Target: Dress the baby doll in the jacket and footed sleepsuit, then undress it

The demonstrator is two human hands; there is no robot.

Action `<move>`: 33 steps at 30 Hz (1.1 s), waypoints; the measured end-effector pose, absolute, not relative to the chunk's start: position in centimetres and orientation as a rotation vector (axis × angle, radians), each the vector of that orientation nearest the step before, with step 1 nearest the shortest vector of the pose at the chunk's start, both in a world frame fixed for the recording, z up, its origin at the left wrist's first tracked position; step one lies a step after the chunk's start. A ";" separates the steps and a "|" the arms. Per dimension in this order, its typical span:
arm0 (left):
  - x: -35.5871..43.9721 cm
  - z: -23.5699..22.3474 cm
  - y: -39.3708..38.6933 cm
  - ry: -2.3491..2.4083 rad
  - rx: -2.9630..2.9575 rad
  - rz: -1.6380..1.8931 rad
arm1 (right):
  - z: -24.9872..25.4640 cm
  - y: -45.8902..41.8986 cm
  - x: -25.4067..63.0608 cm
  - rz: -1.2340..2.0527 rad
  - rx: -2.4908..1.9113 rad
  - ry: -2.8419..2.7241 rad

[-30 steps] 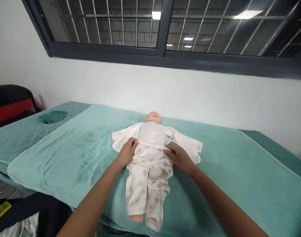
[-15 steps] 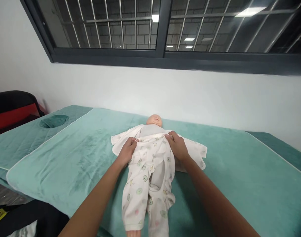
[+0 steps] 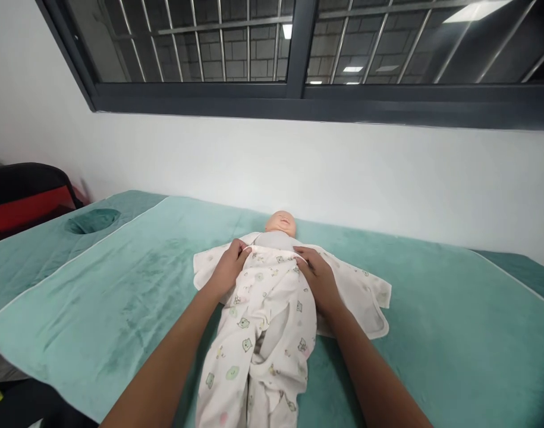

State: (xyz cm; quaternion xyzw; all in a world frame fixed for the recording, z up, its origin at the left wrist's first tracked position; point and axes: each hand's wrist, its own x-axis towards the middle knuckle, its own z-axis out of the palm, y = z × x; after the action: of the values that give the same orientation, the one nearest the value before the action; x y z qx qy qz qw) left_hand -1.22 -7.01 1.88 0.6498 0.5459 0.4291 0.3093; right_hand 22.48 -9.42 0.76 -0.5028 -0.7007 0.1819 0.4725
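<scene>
A baby doll (image 3: 280, 223) lies on its back on a teal-covered bed (image 3: 432, 309), head toward the wall. It wears white printed trousers (image 3: 258, 333) and lies on an open white printed top (image 3: 361, 291). My left hand (image 3: 227, 268) pinches the trouser waistband at the doll's left-hand side of the view. Across from it, my right hand (image 3: 316, 278) grips the same waistband. The waistband sits high on the doll's grey chest (image 3: 276, 239). The doll's feet are out of view.
A white wall and a dark-framed barred window (image 3: 293, 53) stand behind the bed. The bed has a face hole (image 3: 91, 219) at the left. A black and red chair (image 3: 22, 193) stands at the far left. A teal towel (image 3: 97, 297) with white edging covers the bed.
Both hands have drawn the trouser waistband up from the doll's waist to its chest. The view has moved closer and the feet have dropped out of view.
</scene>
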 end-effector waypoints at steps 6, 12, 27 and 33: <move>0.0 1.1 -3.7 1.649 1.683 1.118 | 1.6 -6.2 23.0 0.349 -1.670 -1.700; 0.4 -0.8 -6.0 1.656 1.646 1.198 | 0.4 -5.5 22.2 0.441 -1.596 -1.511; -3.1 0.8 -7.9 1.236 1.384 0.870 | -0.7 -8.1 23.3 0.935 -1.587 -1.345; -3.0 1.0 -8.1 1.247 1.278 0.825 | -0.2 -8.3 23.1 0.992 -1.538 -1.338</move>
State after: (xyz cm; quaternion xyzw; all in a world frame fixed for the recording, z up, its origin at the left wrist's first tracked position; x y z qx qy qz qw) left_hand -2.97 -8.12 0.96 0.5407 0.5278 0.3492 0.5541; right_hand 23.15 -8.29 -0.20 -0.6147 -0.5346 0.3963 0.4235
